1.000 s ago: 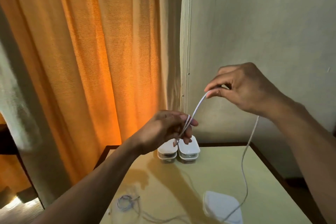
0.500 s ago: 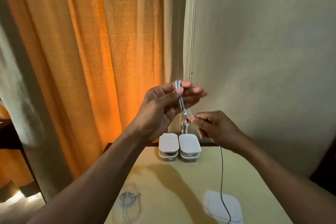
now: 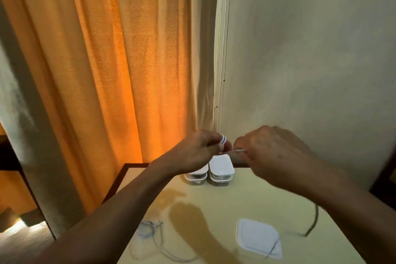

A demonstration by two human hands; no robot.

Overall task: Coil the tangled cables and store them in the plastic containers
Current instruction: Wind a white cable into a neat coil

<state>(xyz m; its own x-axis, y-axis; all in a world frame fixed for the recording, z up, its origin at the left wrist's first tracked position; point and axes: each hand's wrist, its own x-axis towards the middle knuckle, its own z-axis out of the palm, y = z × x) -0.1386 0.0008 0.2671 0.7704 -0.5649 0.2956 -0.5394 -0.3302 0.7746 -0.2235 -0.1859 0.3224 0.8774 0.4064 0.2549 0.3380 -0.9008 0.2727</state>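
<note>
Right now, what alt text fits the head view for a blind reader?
Two hands above a pale table hold a white cable: the left hand holds small loops of it, the right hand pinches the strand beside them. Lidded plastic containers stand behind; another cable and a white lid lie nearer.

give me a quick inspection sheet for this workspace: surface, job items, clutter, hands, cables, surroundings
surface: pale yellow table with a dark edge; shadows of the arms fall on it
job's things: stacked containers with white lids, two stacks side by side at the back edge; a flat white lid at the front right
clutter: nothing seen
hands: left hand grips small loops of white cable; right hand pinches the same cable just beside them
cables: a strand hangs below the right forearm to the table; a loose cable lies tangled at the front left
surroundings: orange curtain on the left, pale wall on the right
</note>
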